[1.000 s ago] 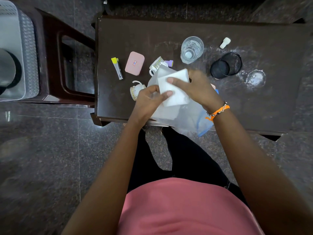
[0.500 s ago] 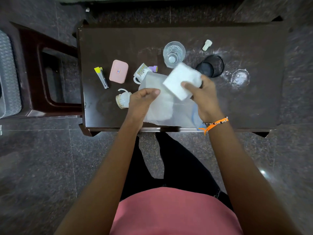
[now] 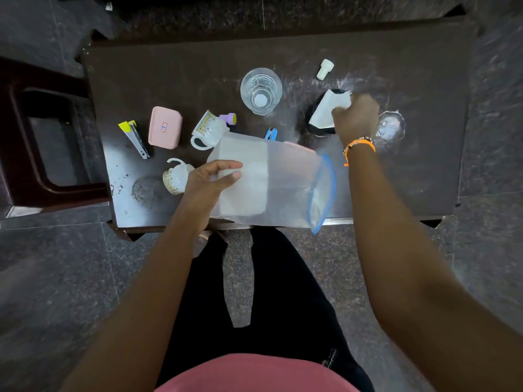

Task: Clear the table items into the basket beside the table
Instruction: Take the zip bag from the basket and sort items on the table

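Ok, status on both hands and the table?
Left hand holds zip bag. Right hand holds white pad over black mesh cup. Table cluttered; basket out of view.

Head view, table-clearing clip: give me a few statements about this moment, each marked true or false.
1. The right hand holds a white folded sheet over the black mesh cup. True.
2. The left hand grips the clear zip bag. True.
3. The drinking glass lies on its side. False: it stands upright.
4. The basket is in view beside the table. False: only a dark chair shows at the left.
5. The pink case sits inside the zip bag. False: it lies on the table, beside the nail clipper.
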Demonstrator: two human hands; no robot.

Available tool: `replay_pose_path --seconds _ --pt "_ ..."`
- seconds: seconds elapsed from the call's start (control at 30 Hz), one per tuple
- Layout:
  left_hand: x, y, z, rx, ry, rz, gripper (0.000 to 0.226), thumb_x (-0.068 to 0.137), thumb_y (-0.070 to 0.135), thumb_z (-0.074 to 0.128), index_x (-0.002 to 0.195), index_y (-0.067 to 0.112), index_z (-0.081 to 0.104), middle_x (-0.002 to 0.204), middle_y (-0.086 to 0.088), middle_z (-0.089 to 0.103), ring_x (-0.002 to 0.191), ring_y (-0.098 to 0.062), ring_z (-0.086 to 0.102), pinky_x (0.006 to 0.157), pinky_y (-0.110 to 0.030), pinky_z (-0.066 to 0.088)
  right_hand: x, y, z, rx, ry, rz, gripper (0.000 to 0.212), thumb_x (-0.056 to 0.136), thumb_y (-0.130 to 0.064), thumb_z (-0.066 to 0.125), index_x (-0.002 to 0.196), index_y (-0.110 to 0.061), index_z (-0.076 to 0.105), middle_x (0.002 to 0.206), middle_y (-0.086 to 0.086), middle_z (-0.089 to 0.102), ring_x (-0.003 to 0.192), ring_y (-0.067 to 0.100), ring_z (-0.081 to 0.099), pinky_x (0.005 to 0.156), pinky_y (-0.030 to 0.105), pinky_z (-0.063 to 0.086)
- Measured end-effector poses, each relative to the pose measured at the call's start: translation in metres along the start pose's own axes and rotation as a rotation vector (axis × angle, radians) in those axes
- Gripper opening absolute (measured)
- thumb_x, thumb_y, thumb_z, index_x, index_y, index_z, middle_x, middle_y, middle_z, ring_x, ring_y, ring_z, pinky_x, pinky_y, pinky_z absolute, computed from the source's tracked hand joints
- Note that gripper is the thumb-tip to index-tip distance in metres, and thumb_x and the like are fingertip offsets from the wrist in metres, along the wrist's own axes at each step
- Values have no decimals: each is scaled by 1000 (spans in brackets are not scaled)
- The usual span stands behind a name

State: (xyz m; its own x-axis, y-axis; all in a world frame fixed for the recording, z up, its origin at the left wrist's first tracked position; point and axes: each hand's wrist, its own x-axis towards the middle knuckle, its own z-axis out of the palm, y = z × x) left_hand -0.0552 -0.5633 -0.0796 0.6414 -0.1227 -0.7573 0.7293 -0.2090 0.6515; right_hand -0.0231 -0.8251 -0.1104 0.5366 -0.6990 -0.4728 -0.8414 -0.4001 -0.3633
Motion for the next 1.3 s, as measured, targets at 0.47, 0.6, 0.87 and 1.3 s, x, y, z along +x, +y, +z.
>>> replay_pose_path --seconds 0.47,0.6,0.87,1.3 --pt "11 0 11 2 -40 -43 24 81 9 68 75 31 75 94 16 72 92 -9 64 81 -23 52 4 5 4 -402 46 -125 25 89 1 44 108 1 60 113 24 62 107 43 60 84 43 52" --pt "12 0 8 0 -26 -30 23 81 9 69 76 31 75 97 13 71 98 -13 62 93 -32 48 6 -2 2 -354 105 -145 22 85 3 46 101 1 62 108 25 64 102 43 63 79 43 53" --pt "7 -7 5 -51 -41 -59 23 81 7 68 78 29 75 102 11 70 97 -14 63 88 -30 52 -4 5 23 -386 -12 -235 21 92 -7 47 102 2 62 110 26 64 103 45 61 81 43 52" --pt "0 -19 -3 -123 -92 -57 36 81 2 66 100 32 67 117 13 62 106 -10 59 84 -26 56 25 9 21 -406 -181 -263 11 89 -5 53 91 6 56 112 30 60 114 41 55 91 43 47"
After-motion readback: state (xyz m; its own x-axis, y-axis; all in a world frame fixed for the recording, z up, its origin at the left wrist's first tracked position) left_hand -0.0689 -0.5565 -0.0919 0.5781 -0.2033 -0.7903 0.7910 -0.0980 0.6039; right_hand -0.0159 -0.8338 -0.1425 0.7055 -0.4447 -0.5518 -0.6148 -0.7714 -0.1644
